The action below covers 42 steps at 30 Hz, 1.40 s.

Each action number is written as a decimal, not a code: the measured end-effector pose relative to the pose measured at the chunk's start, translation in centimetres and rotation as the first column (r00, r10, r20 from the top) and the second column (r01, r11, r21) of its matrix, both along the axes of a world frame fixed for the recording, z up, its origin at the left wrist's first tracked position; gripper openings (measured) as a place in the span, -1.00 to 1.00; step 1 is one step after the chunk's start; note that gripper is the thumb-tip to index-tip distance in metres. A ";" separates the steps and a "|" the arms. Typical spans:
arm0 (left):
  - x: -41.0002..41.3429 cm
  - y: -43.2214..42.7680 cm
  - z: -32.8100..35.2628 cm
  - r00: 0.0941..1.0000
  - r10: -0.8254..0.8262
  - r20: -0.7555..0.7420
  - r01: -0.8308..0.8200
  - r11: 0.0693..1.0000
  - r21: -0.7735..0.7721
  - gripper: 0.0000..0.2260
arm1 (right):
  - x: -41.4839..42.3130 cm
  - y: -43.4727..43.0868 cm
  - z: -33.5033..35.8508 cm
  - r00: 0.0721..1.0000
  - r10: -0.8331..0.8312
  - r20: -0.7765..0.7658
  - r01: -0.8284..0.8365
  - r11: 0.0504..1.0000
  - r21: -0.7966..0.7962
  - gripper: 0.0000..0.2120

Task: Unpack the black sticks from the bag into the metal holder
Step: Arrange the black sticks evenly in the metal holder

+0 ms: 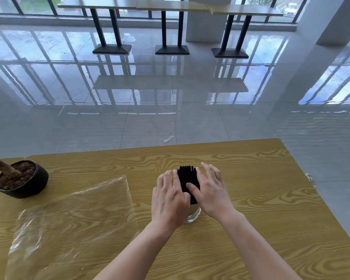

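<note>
A bundle of black sticks (187, 179) stands upright in the shiny metal holder (193, 215) at the middle of the wooden table (261, 199). My left hand (169, 197) presses flat against the bundle's left side. My right hand (211, 188) presses against its right side, thumb across the front of the sticks. Both hands cover most of the holder; only its lower rim shows. The clear plastic bag (75, 217) lies flat on the table to the left, with no sticks visible in it.
A black bowl-shaped pot (22, 179) with soil and a brown stump stands at the table's far left. The table's far edge runs just behind the holder. Beyond it lie a glossy tiled floor and several high tables by the windows.
</note>
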State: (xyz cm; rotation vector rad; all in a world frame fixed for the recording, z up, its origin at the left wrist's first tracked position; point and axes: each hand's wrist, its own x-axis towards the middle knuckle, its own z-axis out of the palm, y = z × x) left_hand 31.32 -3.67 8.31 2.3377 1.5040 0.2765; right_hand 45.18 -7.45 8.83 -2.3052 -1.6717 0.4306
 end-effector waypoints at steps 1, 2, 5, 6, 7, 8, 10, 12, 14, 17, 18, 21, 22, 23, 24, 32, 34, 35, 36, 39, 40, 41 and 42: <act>0.1 0.0 0.0 1.000 -0.001 0.004 0.001 1.000 -0.008 -0.37 | -0.1 0.1 -0.1 1.000 -0.002 -0.012 0.002 1.000 -0.005 -0.33; 0.1 0.1 0.0 1.000 -0.001 0.010 0.001 1.000 -0.017 -0.37 | -0.1 0.1 -0.1 1.000 -0.002 -0.019 0.002 1.000 -0.007 -0.33; 0.1 0.2 0.0 1.000 -0.004 0.024 0.005 0.999 -0.037 -0.36 | 0.0 0.2 -0.4 1.000 -0.005 -0.029 0.005 1.000 -0.002 -0.31; 0.0 0.3 0.0 1.000 -0.001 0.026 0.003 0.999 -0.045 -0.36 | 0.1 0.3 -0.5 0.999 -0.009 -0.031 0.009 1.000 -0.001 -0.30; -0.1 0.3 0.0 1.000 0.004 0.028 -0.003 0.999 -0.054 -0.36 | 0.1 0.3 -0.5 0.999 -0.013 -0.031 0.013 1.000 0.000 -0.30; -0.1 0.4 0.0 0.999 0.011 0.031 -0.009 0.998 -0.062 -0.36 | 0.2 0.3 -0.6 0.999 -0.016 -0.031 0.016 1.000 0.002 -0.29; -0.3 0.4 0.1 0.999 0.023 0.037 -0.020 0.997 -0.077 -0.36 | 0.2 0.3 -0.7 0.999 -0.015 -0.039 0.015 1.000 0.003 -0.28; -0.2 0.5 0.2 0.999 0.018 0.037 -0.015 0.996 -0.084 -0.37 | 0.2 0.4 -0.8 0.999 -0.009 -0.050 0.009 1.000 0.000 -0.29; 0.0 0.4 0.3 0.999 0.007 0.038 -0.004 0.996 -0.085 -0.37 | 0.2 0.5 -0.7 0.998 0.001 -0.059 -0.002 1.000 -0.005 -0.31; 0.1 0.4 0.3 0.999 0.007 0.044 -0.003 0.996 -0.091 -0.38 | 0.0 0.5 -0.5 0.997 0.004 -0.071 -0.005 1.000 -0.005 -0.29; 0.0 0.4 0.3 0.999 0.009 0.043 -0.005 0.995 -0.095 -0.38 | 0.0 0.5 -0.5 0.997 0.002 -0.074 -0.003 1.000 -0.006 -0.27; -0.4 0.6 0.2 0.999 0.019 0.042 -0.014 0.994 -0.105 -0.38 | 0.0 0.3 -0.3 0.997 0.002 -0.072 -0.004 1.000 -0.017 -0.24; -0.5 0.6 0.3 0.999 0.020 0.044 -0.016 0.994 -0.106 -0.38 | 0.0 0.3 -0.2 0.998 0.006 -0.070 -0.007 1.000 -0.024 -0.23; -0.7 0.6 0.3 0.999 0.023 0.047 -0.018 0.994 -0.107 -0.38 | -0.1 0.3 -0.1 0.997 0.010 -0.071 -0.012 0.999 -0.030 -0.23; -0.8 0.7 0.3 0.998 0.026 0.051 -0.021 0.994 -0.106 -0.38 | -0.1 0.2 0.0 0.997 0.013 -0.075 -0.015 0.999 -0.035 -0.23; -4.5 1.1 0.4 0.998 0.051 0.041 -0.049 0.997 -0.056 -0.38 | -0.3 0.2 1.3 0.995 0.001 -0.097 -0.004 1.000 -0.028 -0.24; -6.1 1.3 0.2 0.996 0.083 0.038 -0.080 0.995 -0.058 -0.38 | -0.2 0.2 1.7 0.995 -0.014 -0.100 0.011 0.999 -0.030 -0.25; -6.9 1.3 0.1 0.994 0.105 0.037 -0.102 0.993 -0.065 -0.38 | -0.2 0.2 1.8 0.994 -0.029 -0.106 0.026 0.999 -0.030 -0.25; -7.7 1.4 0.0 0.991 0.126 0.035 -0.123 0.990 -0.071 -0.38 | -0.2 0.1 2.0 0.993 -0.043 -0.111 0.040 0.999 -0.028 -0.27; -9.6 1.3 -0.2 0.986 0.164 0.024 -0.161 0.983 -0.088 -0.37 | -0.5 -0.2 2.4 0.991 -0.059 -0.119 0.059 0.998 -0.003 -0.33; -10.2 1.2 -0.2 0.984 0.174 0.022 -0.171 0.981 -0.091 -0.37 | -0.7 -0.3 2.5 0.990 -0.059 -0.127 0.062 0.998 0.022 -0.35; -10.7 1.1 -0.3 0.983 0.184 0.020 -0.182 0.979 -0.090 -0.37 | -0.9 -0.5 2.7 0.989 -0.057 -0.133 0.065 0.996 0.062 -0.38; -11.2 1.1 -0.3 0.981 0.192 0.016 -0.190 0.978 -0.086 -0.37 | -1.2 -0.6 2.9 0.990 -0.050 -0.131 0.065 0.991 0.116 -0.41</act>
